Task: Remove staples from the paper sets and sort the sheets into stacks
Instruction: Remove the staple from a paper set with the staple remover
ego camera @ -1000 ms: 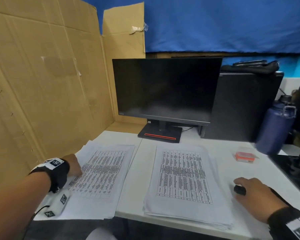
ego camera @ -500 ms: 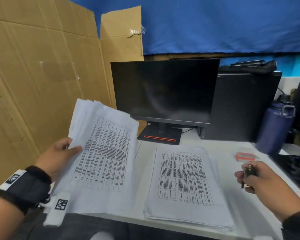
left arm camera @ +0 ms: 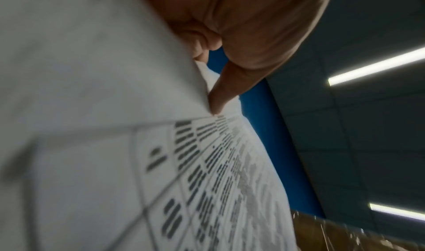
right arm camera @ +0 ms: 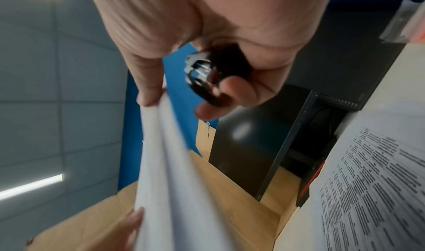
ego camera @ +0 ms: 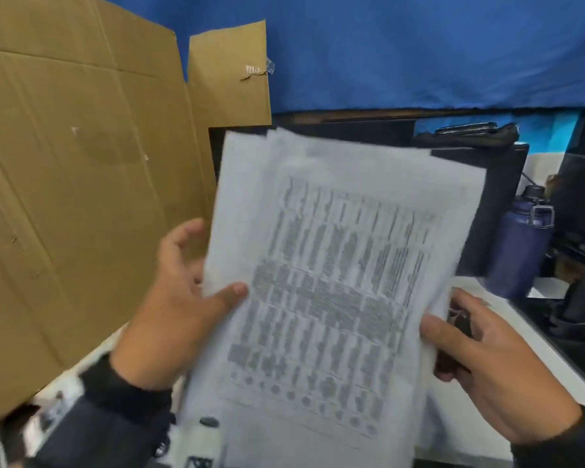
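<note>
From the head view, the left hand (ego camera: 179, 309) pinches the left edge of a printed paper set (ego camera: 331, 282) held up between both hands, while the right hand (ego camera: 480, 363) takes its right edge and clutches a black staple remover (ego camera: 460, 324). The left wrist view shows the thumb pressed on the top sheet. The right wrist view shows the remover's metal claws beside the thumb, another printed stack (right arm camera: 368, 182) lying below. This looks like the fetching step; next, probably, finding the stapled corner and biting it.
</note>
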Demonstrator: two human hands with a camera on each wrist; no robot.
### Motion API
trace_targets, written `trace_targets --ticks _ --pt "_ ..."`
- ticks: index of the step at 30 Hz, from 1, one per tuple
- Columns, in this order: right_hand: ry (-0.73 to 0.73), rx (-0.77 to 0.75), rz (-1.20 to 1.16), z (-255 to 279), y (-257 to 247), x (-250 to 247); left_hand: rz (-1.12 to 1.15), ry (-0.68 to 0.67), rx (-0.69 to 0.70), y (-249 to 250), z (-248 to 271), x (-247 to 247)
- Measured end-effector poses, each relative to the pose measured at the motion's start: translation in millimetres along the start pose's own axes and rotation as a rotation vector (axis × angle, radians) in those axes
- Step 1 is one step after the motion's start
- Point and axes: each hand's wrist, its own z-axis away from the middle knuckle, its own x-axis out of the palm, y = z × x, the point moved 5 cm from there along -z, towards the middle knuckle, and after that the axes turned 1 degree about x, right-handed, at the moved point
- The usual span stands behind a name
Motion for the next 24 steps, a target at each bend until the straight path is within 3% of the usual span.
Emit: trace_targets --ticks 4,10,14,18,21,24 --pt "0.069 0.006 0.022 -2.8 9.1 -28.7 0.041 -0.168 -0.210 -41.3 14.1 35.1" --pt "0.044 0.096 0.084 -11.3 32.7 -46.2 0.375 -0.160 -0.387 -54.9 3.2 49.2" --pt "-0.064 0.153 0.144 -13.4 43.9 -44.6 0.447 -0.150 -0.410 -68.5 -7.4 56.0" --pt "-0.032 0.091 0.189 -12.6 40.8 -44.1 0.438 -0.070 -0.408 -85.0 -5.8 59.9" --pt "0.000 0.021 0.300 -13.4 33.4 -39.0 0.460 -0.120 -0.432 -91.8 -1.8 64.1" --pt "0.051 0.059 0.271 -16.0 39.7 -45.3 0.497 -0.209 -0.468 -95.8 1.7 69.5"
